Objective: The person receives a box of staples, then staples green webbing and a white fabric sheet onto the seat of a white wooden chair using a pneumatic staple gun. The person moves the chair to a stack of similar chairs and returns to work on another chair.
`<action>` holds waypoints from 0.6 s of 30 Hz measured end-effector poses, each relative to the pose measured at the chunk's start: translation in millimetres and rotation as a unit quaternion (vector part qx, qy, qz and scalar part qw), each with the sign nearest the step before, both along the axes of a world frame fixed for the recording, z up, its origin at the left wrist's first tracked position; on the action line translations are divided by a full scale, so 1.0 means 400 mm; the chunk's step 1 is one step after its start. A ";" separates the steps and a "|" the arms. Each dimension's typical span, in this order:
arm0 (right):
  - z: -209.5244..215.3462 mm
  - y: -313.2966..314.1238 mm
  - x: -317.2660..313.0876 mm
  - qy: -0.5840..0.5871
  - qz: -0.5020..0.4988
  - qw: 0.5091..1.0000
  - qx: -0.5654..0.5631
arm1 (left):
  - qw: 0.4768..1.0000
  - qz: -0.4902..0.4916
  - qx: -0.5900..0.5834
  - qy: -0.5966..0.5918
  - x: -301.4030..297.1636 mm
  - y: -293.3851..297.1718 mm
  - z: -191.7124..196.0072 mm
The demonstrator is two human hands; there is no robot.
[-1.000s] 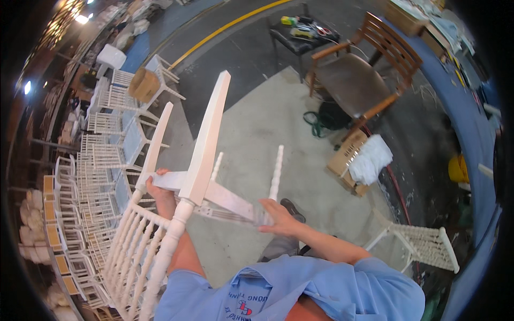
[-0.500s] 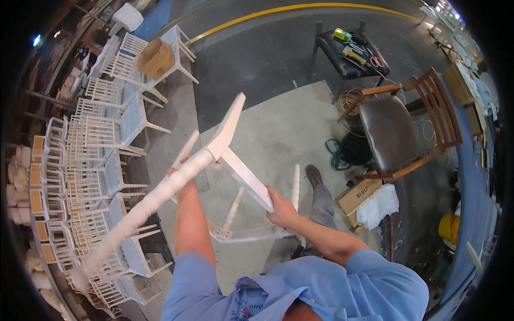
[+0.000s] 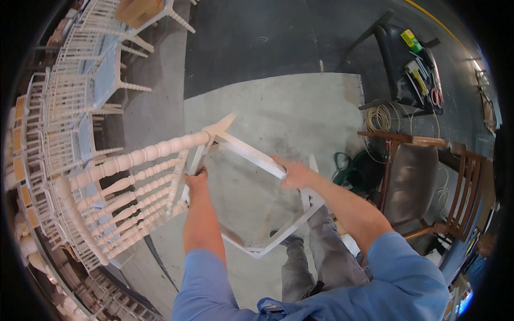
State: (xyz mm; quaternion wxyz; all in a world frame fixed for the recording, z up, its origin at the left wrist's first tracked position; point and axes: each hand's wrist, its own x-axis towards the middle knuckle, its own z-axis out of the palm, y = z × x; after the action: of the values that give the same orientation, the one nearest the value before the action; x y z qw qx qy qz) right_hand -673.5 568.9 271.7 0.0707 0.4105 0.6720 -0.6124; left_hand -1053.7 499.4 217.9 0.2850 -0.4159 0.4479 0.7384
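Note:
A white wooden chair frame [image 3: 252,154] hangs between my hands, its back tipped toward the left. Turned, beaded posts and spindles [image 3: 140,156] make up that back. Through the open seat frame, with no seat panel in it, the floor and one of my shoes show. My left hand [image 3: 196,179] is closed round the seat frame beside the backrest. On the far side rail, my right hand [image 3: 296,174] is closed at its right end, slightly blurred. The near corner of the frame passes in front of my legs.
Rows of similar white chairs [image 3: 101,77] stand along the left, a cardboard box [image 3: 140,12] on one. At right are a brown wooden armchair [image 3: 411,182], coiled cable [image 3: 378,118] and a dark green coil [image 3: 353,172]. A black stool [image 3: 399,59] carries tools and red-handled scissors [image 3: 436,97].
The chair frame has been turned and lowered, so its spindled back and open seat frame face up into view. Both hands still hold it. My view has shifted.

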 end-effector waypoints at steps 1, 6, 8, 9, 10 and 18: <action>-0.035 0.030 -0.008 0.003 0.018 1.000 0.002 | 1.000 0.016 -0.005 -0.008 -0.003 -0.012 -0.024; -0.158 0.176 -0.035 -0.060 0.109 0.991 -0.046 | 1.000 0.008 -0.025 -0.015 0.084 -0.080 -0.158; -0.187 0.193 -0.061 -0.063 0.129 0.989 -0.048 | 0.999 0.027 -0.005 -0.028 0.084 -0.114 -0.166; -0.192 0.199 -0.080 -0.055 0.137 0.988 -0.051 | 0.998 0.047 0.018 -0.023 0.074 -0.135 -0.158; -0.190 0.202 -0.102 -0.043 0.144 0.987 -0.051 | 0.997 0.065 0.043 -0.014 0.060 -0.157 -0.140; -0.130 0.106 -0.026 -0.186 0.141 0.961 0.148 | 0.984 -0.130 0.091 -0.075 0.286 -0.315 0.064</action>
State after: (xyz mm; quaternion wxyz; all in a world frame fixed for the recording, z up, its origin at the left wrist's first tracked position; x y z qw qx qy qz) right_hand -683.9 611.2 219.7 0.2183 0.4246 0.7811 -0.4025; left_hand -939.4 373.4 243.6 0.4480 -0.3808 0.4065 0.6993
